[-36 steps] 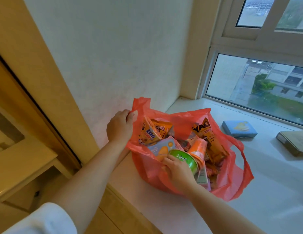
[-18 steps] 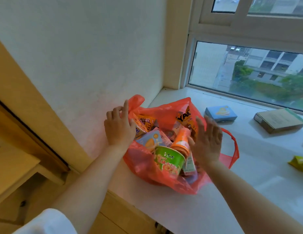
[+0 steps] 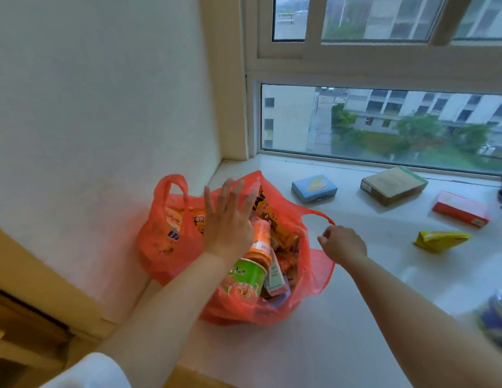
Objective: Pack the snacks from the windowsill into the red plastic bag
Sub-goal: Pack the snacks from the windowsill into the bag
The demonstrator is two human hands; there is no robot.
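The red plastic bag [image 3: 171,242] sits on the white windowsill [image 3: 370,275] against the left wall, its mouth wide and full of snacks. A green noodle cup [image 3: 245,278] and an orange bottle [image 3: 261,238] lie on top, with orange packets behind them. My left hand [image 3: 227,222] hovers flat over the bag's mouth, fingers spread and straight. My right hand [image 3: 342,245] is curled at the bag's right handle [image 3: 318,215] and appears to pinch its end. Still on the sill are a blue box [image 3: 314,188], a brown box [image 3: 394,185], a red box [image 3: 461,208] and a yellow packet [image 3: 440,240].
A blurred blue packet [image 3: 496,317] lies at the right edge of view. The window [image 3: 384,127] closes off the back of the sill and the white wall its left side. The sill's front edge drops to wooden furniture at the lower left.
My right hand left the noodle cup in the bag, opened, then moved right and curled at the bag's right handle. My left hand let go of the left rim and spread over the mouth.
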